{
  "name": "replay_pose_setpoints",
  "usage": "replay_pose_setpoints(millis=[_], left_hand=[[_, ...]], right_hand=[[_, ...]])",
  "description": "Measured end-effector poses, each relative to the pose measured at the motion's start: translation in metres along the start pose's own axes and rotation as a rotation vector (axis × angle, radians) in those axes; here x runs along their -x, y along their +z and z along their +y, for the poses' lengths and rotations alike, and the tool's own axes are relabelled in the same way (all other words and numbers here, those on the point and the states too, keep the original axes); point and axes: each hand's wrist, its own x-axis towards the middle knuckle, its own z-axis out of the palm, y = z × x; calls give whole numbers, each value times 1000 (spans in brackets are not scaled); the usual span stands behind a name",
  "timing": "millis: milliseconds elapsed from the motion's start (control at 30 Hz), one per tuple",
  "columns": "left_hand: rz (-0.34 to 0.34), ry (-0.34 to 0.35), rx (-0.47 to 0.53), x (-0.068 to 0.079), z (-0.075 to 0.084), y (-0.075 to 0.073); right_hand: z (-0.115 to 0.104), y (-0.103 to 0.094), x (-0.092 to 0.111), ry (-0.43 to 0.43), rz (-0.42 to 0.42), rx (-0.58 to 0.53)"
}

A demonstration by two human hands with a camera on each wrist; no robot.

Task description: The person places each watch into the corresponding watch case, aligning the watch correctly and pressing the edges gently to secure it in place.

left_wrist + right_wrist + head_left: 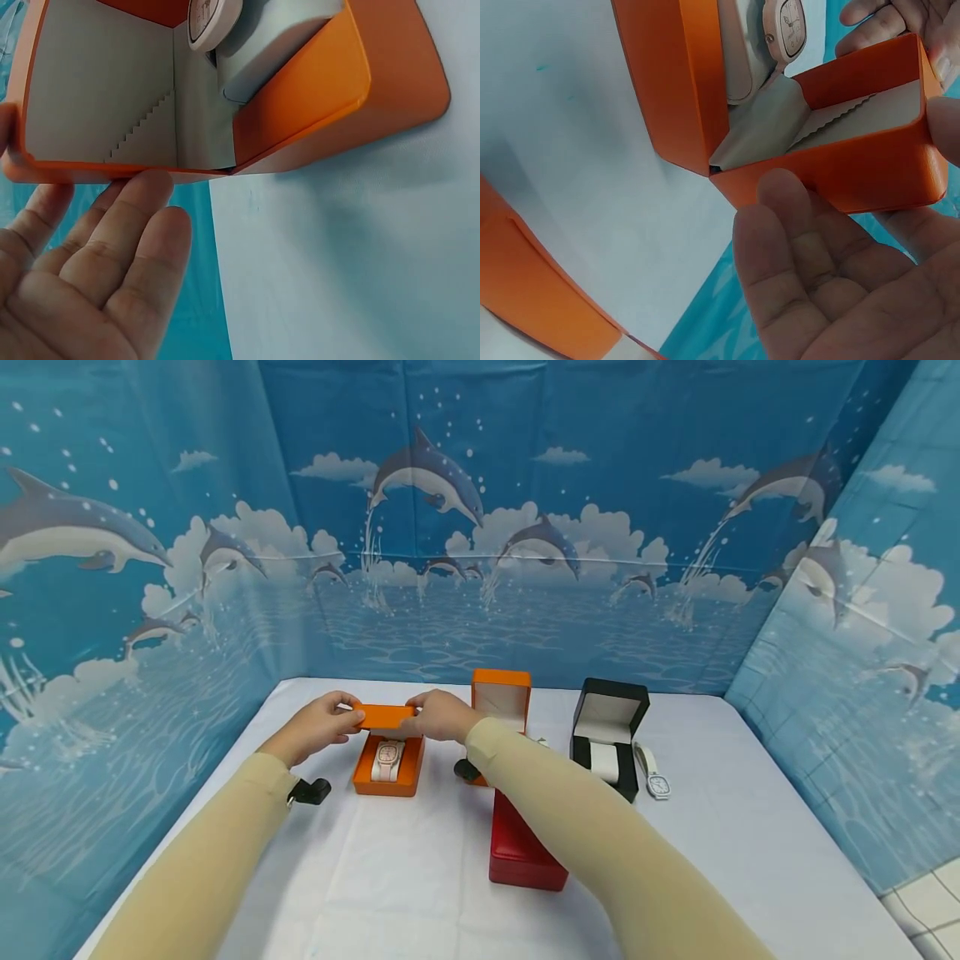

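Observation:
In the head view an orange watch box [385, 789] stands at the left of the white table, its lid [382, 717] tilted partway up. Inside, a watch with a light strap [388, 756] is wrapped round a pale cushion [289, 45]. My left hand [318, 727] holds the lid's left end, thumb at the edge. At the right end my right hand [442, 716] grips the same lid, also with its thumb at the edge. Both wrist views show fingers lying along the lid's sides, close to the hinge.
Right of my hands, a second orange box [502, 681] stands with its lid up, partly behind my sleeve. A black box [613, 693] is open beside a white watch [657, 785]. Nearer, a red box [525, 860] lies under my right forearm. A dolphin-print curtain [480, 610] surrounds the table.

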Motion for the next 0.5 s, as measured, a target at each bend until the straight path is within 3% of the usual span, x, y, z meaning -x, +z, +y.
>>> replay_pose_setpoints(millis=[500], left_hand=[[-17, 31, -44, 6, -4, 1]], right_hand=[[-4, 3, 3, -47, -15, 105]])
